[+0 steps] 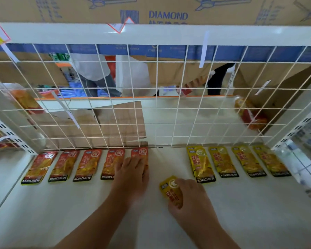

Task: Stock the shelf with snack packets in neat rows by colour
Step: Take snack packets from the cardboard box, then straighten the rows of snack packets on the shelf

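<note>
Several red snack packets [86,164] lie in a row along the back left of the white shelf [61,203]. My left hand [131,175] rests flat on the rightmost red packet [140,152], fingers spread, covering most of it. Several yellow snack packets [223,163] lie in a row at the back right. My right hand [192,200] grips one more yellow packet [171,190] just above the shelf, in the gap between the two rows, left of the nearest yellow packet [201,164].
A white wire grid [156,105] closes the back of the shelf. Behind it are cardboard boxes, loose packets and people standing. Slotted white uprights [294,130] flank both sides. A cardboard box [167,9] sits on the shelf above.
</note>
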A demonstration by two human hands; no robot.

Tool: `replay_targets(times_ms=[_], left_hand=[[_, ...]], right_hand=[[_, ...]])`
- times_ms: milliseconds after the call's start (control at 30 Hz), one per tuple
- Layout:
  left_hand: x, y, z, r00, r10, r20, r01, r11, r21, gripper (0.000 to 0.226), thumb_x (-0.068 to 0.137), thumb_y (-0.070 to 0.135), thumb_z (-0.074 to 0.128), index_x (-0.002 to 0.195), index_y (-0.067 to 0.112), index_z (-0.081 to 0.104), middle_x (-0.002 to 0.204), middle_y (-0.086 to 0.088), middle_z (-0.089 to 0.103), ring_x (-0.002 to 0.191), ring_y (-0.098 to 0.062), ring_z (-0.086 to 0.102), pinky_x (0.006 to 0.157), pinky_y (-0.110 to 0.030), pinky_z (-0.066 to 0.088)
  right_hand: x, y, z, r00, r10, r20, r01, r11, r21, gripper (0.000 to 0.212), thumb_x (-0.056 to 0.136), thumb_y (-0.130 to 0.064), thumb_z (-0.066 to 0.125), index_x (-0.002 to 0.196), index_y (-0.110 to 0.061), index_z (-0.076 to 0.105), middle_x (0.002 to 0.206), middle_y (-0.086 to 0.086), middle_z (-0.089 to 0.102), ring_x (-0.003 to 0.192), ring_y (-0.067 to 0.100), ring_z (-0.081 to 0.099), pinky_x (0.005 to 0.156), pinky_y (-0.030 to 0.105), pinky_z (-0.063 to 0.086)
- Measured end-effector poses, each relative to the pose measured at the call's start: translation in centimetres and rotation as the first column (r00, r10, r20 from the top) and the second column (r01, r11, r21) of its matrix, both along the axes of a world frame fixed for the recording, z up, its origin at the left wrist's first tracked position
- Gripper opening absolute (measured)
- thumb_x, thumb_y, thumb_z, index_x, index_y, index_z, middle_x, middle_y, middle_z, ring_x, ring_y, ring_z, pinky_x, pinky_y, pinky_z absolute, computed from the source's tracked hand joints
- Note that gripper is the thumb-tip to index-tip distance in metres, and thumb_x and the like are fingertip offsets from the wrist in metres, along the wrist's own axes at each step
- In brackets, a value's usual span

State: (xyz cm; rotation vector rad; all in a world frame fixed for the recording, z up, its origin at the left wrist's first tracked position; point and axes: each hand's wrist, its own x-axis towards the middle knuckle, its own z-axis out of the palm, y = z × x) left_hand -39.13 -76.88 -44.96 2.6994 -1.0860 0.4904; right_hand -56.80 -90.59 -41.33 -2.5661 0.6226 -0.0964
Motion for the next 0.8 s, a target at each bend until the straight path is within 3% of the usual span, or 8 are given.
replay_targets(times_ms=[167,300,400,500,600,800], left_hand=[[0.2,-0.2,0.5,1.0,-0.01,-0.004,0.01,1.0,0.029,0.045,0.088,0.037,0.041,0.103,0.014,0.077,0.102,-0.003,0.073,0.086,-0.028,0.068,0.093,-0.051,0.048],[0.4,0.0,0.3,0.999,-0.005,-0.042,0.007,0.999,0.044,0.042,0.086,0.039,0.045,0.103,0.015,0.075,0.103,-0.003,0.071,0.088,-0.031,0.065,0.091,-0.053,0.048],[-0.1,-0.6,0.4,0.999,-0.03,-0.026,0.029,0.999,-0.041,0.045,0.082,0.042,0.048,0.111,0.017,0.072,0.111,-0.004,0.068,0.096,-0.033,0.062,0.089,-0.051,0.044],[-1.7,-2.6,1.0,0.991,-0.132,-0.019,0.128,0.983,-0.131,0.048,0.081,0.044,0.05,0.117,0.021,0.071,0.119,-0.004,0.068,0.107,-0.033,0.062,0.088,-0.048,0.046],[-3.5,-5.5,1.1,0.976,-0.21,-0.051,0.196,0.959,-0.205,0.045,0.083,0.042,0.053,0.119,0.02,0.071,0.12,-0.003,0.067,0.105,-0.032,0.063,0.09,-0.047,0.048],[-5.2,-10.0,0.4,0.963,-0.17,-0.209,0.134,0.975,-0.177,0.045,0.085,0.043,0.051,0.119,0.021,0.07,0.115,0.001,0.068,0.098,-0.027,0.066,0.079,-0.043,0.048]], right_hand=[[-0.4,0.0,0.3,1.0,-0.01,0.009,0.01,1.0,0.028,0.062,0.079,-0.056,0.053,0.137,-0.037,0.044,0.129,-0.014,0.045,0.121,0.012,0.039,0.1,0.024,0.039],[-1.4,-1.1,1.2,0.984,-0.113,0.136,0.108,0.993,0.049,0.06,0.075,-0.051,0.066,0.131,-0.034,0.055,0.122,-0.012,0.056,0.113,0.013,0.046,0.091,0.024,0.039],[-2.3,-3.4,2.0,0.96,-0.212,0.183,0.214,0.977,0.01,0.058,0.077,-0.048,0.075,0.129,-0.03,0.057,0.118,-0.009,0.058,0.109,0.017,0.05,0.089,0.032,0.044],[-2.9,-6.3,2.4,0.934,-0.317,0.162,0.32,0.947,0.006,0.058,0.078,-0.047,0.076,0.129,-0.028,0.057,0.117,-0.005,0.059,0.108,0.019,0.051,0.091,0.035,0.046],[-3.0,-9.3,2.5,0.904,-0.393,0.168,0.399,0.917,-0.004,0.058,0.079,-0.047,0.076,0.129,-0.023,0.058,0.115,0.001,0.06,0.109,0.024,0.052,0.09,0.037,0.046],[-1.8,-13.4,2.1,0.864,-0.492,0.107,0.497,0.867,-0.024,0.06,0.082,-0.045,0.073,0.134,-0.021,0.054,0.123,0.005,0.059,0.117,0.03,0.049,0.093,0.04,0.044]])
